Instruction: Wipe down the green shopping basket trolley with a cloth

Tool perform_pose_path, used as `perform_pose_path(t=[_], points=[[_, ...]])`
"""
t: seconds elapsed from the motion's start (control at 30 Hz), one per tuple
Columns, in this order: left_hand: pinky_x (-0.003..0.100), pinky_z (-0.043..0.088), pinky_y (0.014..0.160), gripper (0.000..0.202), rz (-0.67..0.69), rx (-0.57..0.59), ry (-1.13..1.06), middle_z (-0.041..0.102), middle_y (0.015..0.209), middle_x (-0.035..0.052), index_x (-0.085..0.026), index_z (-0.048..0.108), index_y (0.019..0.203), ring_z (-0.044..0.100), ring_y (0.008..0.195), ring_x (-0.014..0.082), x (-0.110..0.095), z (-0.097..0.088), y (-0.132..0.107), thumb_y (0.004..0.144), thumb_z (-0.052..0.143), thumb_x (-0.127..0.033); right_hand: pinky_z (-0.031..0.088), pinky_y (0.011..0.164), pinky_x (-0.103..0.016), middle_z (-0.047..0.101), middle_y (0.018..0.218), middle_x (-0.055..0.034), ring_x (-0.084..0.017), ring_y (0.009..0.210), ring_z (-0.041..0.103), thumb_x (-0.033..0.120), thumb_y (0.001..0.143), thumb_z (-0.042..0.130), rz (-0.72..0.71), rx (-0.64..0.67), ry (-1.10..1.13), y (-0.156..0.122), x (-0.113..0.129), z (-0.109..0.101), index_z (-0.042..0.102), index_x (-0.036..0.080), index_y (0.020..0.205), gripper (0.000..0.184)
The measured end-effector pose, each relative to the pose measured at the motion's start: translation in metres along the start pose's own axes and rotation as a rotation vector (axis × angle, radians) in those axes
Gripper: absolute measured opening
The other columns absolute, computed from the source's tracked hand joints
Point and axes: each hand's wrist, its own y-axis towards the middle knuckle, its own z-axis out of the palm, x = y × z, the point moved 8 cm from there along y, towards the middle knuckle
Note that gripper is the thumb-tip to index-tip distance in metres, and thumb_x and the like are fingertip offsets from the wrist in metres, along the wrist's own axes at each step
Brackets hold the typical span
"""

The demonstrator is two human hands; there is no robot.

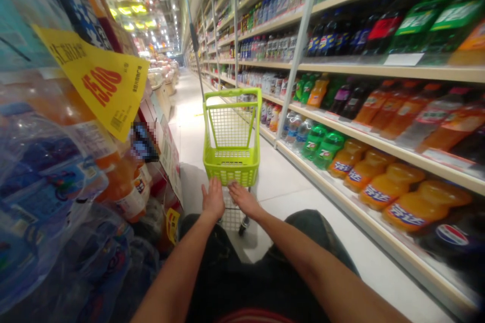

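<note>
A lime-green shopping cart (pixel 232 166) stands upright on the floor straight ahead, with no goods visible in its basket. My left hand (pixel 214 199) reaches toward the basket's near lower edge, fingers stretched out and thumb apart. Beside it, my right hand (pixel 244 199) also has its fingers extended, pointing toward the left hand. Neither hand shows anything in it. Whether the fingertips touch the basket, I cannot tell. Under the hands, the cart's lower rack and a black wheel (pixel 242 227) show between my bent knees.
Shelves of soft drinks (pixel 379 73) line the right side, with large orange soda bottles (pixel 390 189) at the bottom. Stacked shrink-wrapped bottles (pixel 49 161) rise close on the left under a yellow price sign (pixel 98 83). Pale aisle floor (pixel 185 91) runs ahead past the cart.
</note>
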Motion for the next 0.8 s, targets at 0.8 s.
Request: perform_pose_path(t=[0.8], points=[[0.052,0.009,0.110,0.071,0.104,-0.029,0.014,0.016,0.150,0.0129,-0.007,0.020,0.142,0.012,0.138,0.0257,-0.050,-0.012,0.010,0.074,0.039,-0.013,0.035,0.104,-0.047,0.048,0.134,-0.0121,-0.020,0.134,0.025,0.009,0.088,0.033,-0.010,-0.323,0.026,-0.026,-0.044,-0.086,0.051,0.014,0.126,0.042]])
